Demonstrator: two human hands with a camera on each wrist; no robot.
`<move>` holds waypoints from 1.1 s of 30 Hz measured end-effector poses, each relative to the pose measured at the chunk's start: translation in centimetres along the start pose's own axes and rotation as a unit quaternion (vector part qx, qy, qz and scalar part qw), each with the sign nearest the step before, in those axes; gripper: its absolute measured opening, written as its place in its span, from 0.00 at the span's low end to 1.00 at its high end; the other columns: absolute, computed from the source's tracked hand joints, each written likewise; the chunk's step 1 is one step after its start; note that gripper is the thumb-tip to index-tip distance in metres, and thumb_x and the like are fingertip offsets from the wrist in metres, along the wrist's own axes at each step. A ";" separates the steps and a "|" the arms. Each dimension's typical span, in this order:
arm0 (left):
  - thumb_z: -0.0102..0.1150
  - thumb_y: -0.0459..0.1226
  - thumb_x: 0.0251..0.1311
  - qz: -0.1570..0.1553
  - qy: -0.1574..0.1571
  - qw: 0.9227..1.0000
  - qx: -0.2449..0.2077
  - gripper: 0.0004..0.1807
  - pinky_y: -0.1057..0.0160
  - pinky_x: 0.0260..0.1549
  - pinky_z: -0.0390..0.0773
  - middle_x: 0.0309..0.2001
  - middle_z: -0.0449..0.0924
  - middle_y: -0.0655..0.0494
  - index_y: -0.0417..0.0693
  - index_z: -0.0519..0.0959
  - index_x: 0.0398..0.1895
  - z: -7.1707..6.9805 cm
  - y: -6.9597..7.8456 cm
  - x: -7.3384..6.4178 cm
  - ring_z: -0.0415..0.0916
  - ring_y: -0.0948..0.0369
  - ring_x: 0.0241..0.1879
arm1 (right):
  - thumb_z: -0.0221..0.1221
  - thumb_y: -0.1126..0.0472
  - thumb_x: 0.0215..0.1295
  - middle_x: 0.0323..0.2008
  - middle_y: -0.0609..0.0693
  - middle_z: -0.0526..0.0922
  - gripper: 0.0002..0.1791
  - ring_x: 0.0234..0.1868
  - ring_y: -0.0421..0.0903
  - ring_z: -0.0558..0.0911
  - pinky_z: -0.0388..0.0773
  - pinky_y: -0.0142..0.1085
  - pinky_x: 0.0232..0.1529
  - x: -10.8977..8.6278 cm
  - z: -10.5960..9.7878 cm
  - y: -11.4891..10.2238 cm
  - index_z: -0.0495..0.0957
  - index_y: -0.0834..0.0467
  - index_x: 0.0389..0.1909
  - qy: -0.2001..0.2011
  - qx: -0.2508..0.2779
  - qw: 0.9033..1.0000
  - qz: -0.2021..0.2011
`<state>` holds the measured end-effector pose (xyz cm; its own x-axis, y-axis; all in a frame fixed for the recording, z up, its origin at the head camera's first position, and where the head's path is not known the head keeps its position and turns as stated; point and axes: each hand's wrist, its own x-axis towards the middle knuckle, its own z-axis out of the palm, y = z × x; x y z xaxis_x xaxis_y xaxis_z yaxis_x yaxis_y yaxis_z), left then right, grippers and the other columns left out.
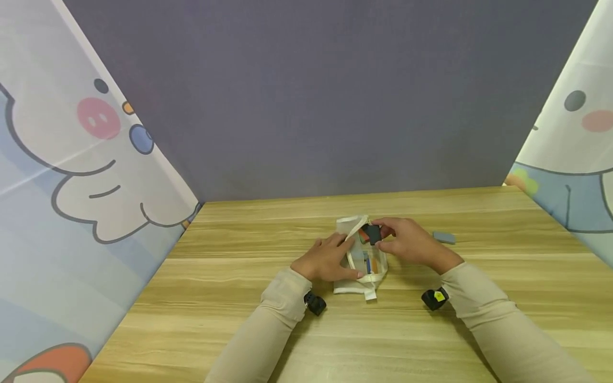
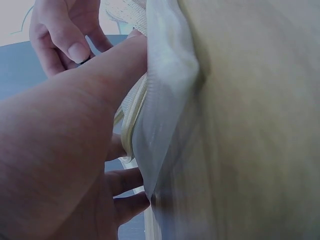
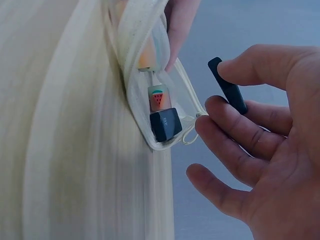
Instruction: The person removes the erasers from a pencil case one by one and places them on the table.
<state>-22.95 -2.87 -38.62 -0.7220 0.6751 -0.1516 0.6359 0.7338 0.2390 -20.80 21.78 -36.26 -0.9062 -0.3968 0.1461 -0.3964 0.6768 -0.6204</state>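
Note:
A white zip pouch [image 1: 348, 287] with a see-through window lies unzipped on the table. My left hand [image 1: 328, 259] grips its rim, thumb at the near edge and fingers at the far one. Above the opening my right hand [image 1: 407, 242] pinches a small flat black piece [image 3: 227, 85] between thumb and fingers; its kind is unclear. Inside the pouch, a black block [image 3: 166, 124] sits beside a small piece with a watermelon picture [image 3: 159, 98]. Blue and orange items [image 1: 374, 265] also show in the pouch.
A small grey-blue block [image 1: 444, 237] lies on the wooden table [image 1: 230, 298], right of the pouch and behind my right wrist. A dark grey panel [image 1: 325, 101] rises at the table's back edge. Cartoon-printed sheets [image 1: 57, 175] hang at both sides.

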 end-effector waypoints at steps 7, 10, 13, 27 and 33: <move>0.52 0.68 0.63 -0.006 -0.001 1.000 -0.011 0.52 0.40 0.71 0.47 0.79 0.46 0.51 0.58 0.45 0.82 -0.1 -0.1 0.0 0.45 0.52 0.77 | 0.65 0.62 0.66 0.37 0.48 0.84 0.32 0.39 0.47 0.82 0.73 0.46 0.41 0.3 -0.3 -0.2 0.69 0.68 0.68 0.012 0.002 1.000 -0.015; 0.52 0.68 0.63 -0.009 -0.001 1.000 -0.008 0.52 0.40 0.71 0.47 0.79 0.47 0.51 0.58 0.45 0.82 -0.1 -0.2 -0.1 0.45 0.52 0.77 | 0.65 0.62 0.66 0.38 0.47 0.84 0.32 0.41 0.47 0.83 0.75 0.51 0.45 0.3 -0.4 -0.2 0.70 0.68 0.68 0.015 -0.003 1.000 -0.020; 0.52 0.68 0.63 -0.009 -0.003 1.000 -0.003 0.52 0.40 0.71 0.48 0.78 0.48 0.52 0.57 0.45 0.82 0.1 -0.2 -0.3 0.46 0.53 0.77 | 0.65 0.62 0.66 0.38 0.48 0.84 0.31 0.43 0.49 0.83 0.74 0.55 0.49 0.3 -0.4 -0.2 0.70 0.68 0.67 0.014 -0.007 1.000 -0.014; 0.51 0.69 0.63 -0.004 -0.002 1.000 -0.006 0.51 0.41 0.72 0.48 0.79 0.46 0.49 0.58 0.46 0.82 0.2 -0.2 -0.1 0.45 0.51 0.77 | 0.65 0.62 0.65 0.40 0.51 0.84 0.31 0.49 0.58 0.82 0.71 0.62 0.55 -0.6 -1.7 0.3 0.71 0.66 0.68 0.036 -0.016 0.999 0.018; 0.51 0.68 0.63 0.000 -0.003 1.000 -0.012 0.51 0.41 0.72 0.46 0.79 0.45 0.49 0.58 0.47 0.82 0.1 -0.2 0.0 0.44 0.51 0.78 | 0.66 0.61 0.65 0.41 0.53 0.84 0.32 0.49 0.59 0.82 0.74 0.59 0.52 -0.7 -2.3 0.4 0.70 0.67 0.68 0.041 -0.017 0.999 0.024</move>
<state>-23.06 -3.05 -38.81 -0.7202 0.6760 -0.1563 0.6298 0.7314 0.2616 -20.65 23.82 -34.84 -0.9329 -0.3116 0.1808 -0.3555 0.7149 -0.6022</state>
